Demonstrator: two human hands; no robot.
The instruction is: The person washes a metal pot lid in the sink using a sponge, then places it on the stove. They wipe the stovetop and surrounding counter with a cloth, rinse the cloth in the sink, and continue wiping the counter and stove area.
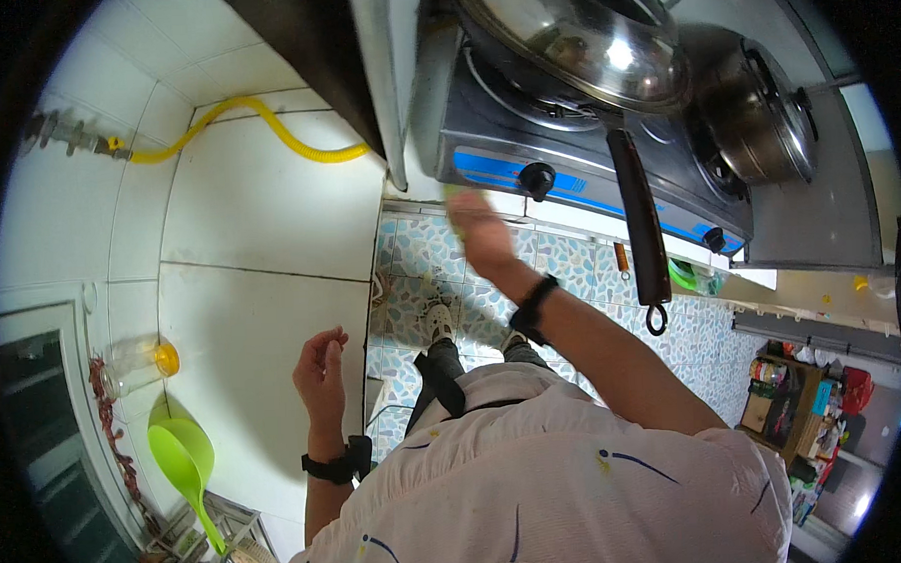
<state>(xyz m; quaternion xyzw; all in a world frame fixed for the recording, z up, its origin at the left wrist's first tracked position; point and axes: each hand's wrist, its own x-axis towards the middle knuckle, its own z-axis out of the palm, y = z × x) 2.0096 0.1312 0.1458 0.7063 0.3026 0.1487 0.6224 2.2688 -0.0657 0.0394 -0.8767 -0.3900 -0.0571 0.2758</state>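
Observation:
My right hand (482,232) is blurred at the front left edge of the gas stove (483,142). It holds a small yellow-green item (455,207), mostly hidden by the fingers and too smeared to name. Just beyond it are the stove's blue panel strip and a black control knob (538,180). My left hand (322,371) hovers empty over the white tiled counter (251,326), its fingers loosely bent. On the near burner stands a wok with a shiny metal lid (576,35); its dark handle (636,208) juts out past the stove front.
A steel pot (746,115) occupies the other burner. A yellow gas hose (266,128) runs from a wall valve behind a panel. On the left are a yellow-lidded jar (137,367) and a green ladle (181,455). Shelves with goods (790,411) stand far right.

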